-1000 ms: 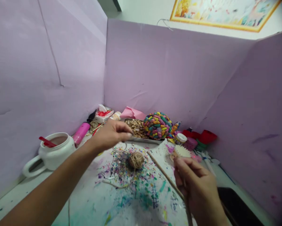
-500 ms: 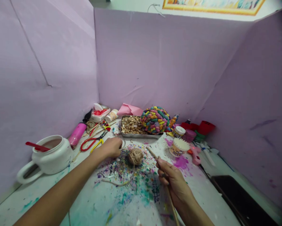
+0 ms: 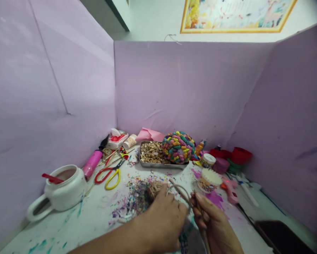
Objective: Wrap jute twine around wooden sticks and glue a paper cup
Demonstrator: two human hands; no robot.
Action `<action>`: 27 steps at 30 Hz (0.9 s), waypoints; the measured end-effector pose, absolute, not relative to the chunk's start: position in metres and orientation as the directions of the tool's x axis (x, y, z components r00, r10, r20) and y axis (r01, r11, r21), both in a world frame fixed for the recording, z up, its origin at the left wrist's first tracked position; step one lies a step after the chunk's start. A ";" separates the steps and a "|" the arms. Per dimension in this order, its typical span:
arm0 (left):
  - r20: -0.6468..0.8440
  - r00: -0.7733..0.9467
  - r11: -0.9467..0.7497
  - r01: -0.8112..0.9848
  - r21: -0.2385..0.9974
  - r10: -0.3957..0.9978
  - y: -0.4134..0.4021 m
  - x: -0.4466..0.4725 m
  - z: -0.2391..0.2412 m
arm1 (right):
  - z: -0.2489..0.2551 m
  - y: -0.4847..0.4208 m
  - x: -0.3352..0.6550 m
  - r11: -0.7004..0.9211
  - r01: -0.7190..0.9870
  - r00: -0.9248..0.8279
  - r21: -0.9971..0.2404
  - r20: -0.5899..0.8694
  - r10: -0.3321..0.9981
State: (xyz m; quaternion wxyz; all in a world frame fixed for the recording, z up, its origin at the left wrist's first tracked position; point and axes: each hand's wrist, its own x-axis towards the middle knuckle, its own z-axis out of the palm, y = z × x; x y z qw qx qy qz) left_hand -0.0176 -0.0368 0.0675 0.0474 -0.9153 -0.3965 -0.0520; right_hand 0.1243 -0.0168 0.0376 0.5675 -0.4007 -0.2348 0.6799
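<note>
Head view: both hands are meeting over the near part of the paint-flecked counter (image 3: 95, 218).
Left hand (image 3: 163, 222): fingers are pinching a thin ring (image 3: 170, 188).
Right hand (image 3: 216, 225): fingers are gripping a wooden stick (image 3: 183, 195), closed round it.
Twine ball (image 3: 153, 188): sitting just beyond the left hand, partly hidden.
Scissors (image 3: 109, 174): lying further left, apart.

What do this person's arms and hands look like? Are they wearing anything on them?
Both are bare. The left hand and right hand wear no gloves, and the left forearm has no sleeve over the part in view. No ring, watch or bracelet shows. Only a little of the right wrist is in frame.
</note>
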 end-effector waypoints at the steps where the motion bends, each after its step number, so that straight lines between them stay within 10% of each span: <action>1: 0.108 0.694 -0.692 0.719 -0.057 0.712 -0.039 -0.013 0.057 | 0.039 -0.016 0.126 -0.223 -0.587 -0.009 -0.778 -0.269 0.963; 5: 0.101 0.558 -0.546 0.829 -0.125 0.824 -0.029 -0.025 0.027 | 0.040 -0.014 0.131 -0.188 -0.587 0.018 -0.787 -0.244 0.969; 12: -0.040 0.225 -0.220 0.971 0.098 0.974 0.000 -0.069 0.035 | 0.031 -0.010 0.133 -0.191 -0.587 -0.036 -0.787 -0.210 0.977; 27: 0.343 -0.225 0.180 0.971 0.158 0.912 0.107 -0.181 0.097 | 0.037 -0.014 0.125 -0.187 -0.592 -0.050 -0.784 -0.196 0.979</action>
